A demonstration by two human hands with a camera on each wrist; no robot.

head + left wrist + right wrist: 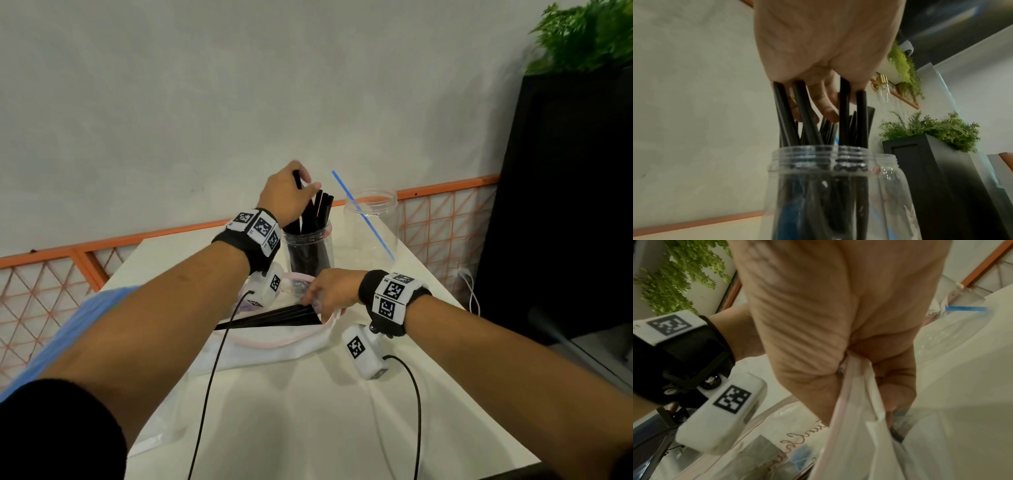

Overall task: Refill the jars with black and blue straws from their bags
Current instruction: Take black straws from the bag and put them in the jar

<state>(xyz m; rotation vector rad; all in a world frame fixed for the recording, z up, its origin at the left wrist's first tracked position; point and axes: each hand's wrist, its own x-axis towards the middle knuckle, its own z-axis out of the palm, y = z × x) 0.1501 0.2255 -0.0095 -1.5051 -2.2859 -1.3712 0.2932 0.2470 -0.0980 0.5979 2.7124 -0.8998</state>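
Observation:
My left hand (287,197) is over the nearer clear jar (310,248) and grips black straws (320,209) whose lower ends stand inside it. In the left wrist view the palm (818,48) covers the straw tops (843,113) above the jar mouth (824,154). My right hand (330,294) pinches the mouth edge of a clear zip bag (274,342) lying on the table, with more black straws (274,317) inside it. In the right wrist view the fingers (894,381) curl round the bag's rim (857,426). A second clear jar (373,219) behind holds one blue straw (363,214).
A bag of blue straws (68,325) lies at the table's left edge, partly under my left arm. The white table (325,428) is small, with an orange mesh fence (445,219) behind it. A tall black planter (565,205) stands to the right. Wrist camera cables (212,370) trail over the table.

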